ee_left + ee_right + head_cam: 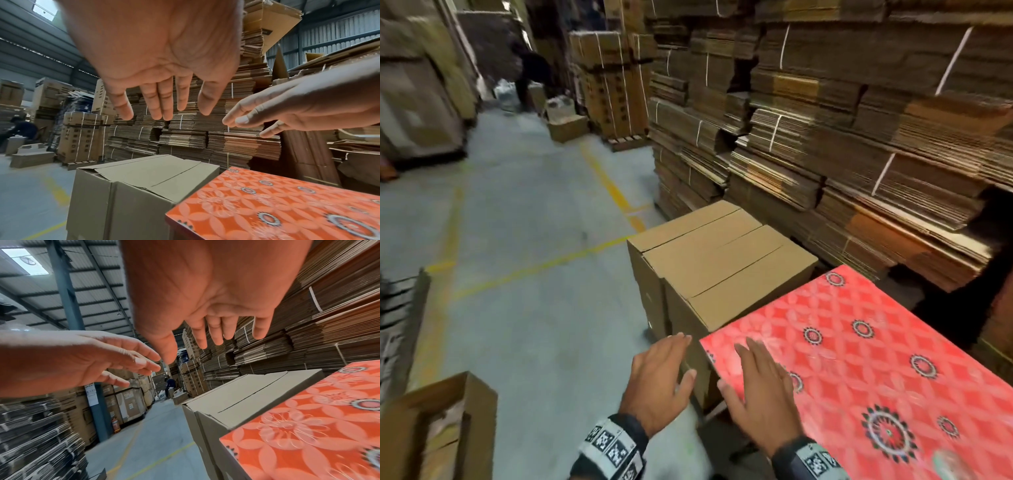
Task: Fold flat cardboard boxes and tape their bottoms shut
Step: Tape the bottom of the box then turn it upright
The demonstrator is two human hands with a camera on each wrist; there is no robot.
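Observation:
Two folded brown cardboard boxes (722, 263) stand side by side on the floor, flaps closed on top, just left of a red patterned table (876, 370). The same boxes (144, 175) (246, 395) show in both wrist views. My left hand (664, 373) hovers in the air near the boxes' near corner, fingers straight and spread, holding nothing. My right hand (760, 383) hovers over the table's near left corner, also flat and empty. In the left wrist view the left hand (164, 91) and the right hand (277, 112) float above the boxes, apart from them.
Tall stacks of flat, strapped cardboard (825, 120) fill the right side behind the boxes. An open carton (438, 431) sits at bottom left. The grey floor (534, 240) with yellow lines runs away to the left. A person (527, 75) bends over far down the aisle.

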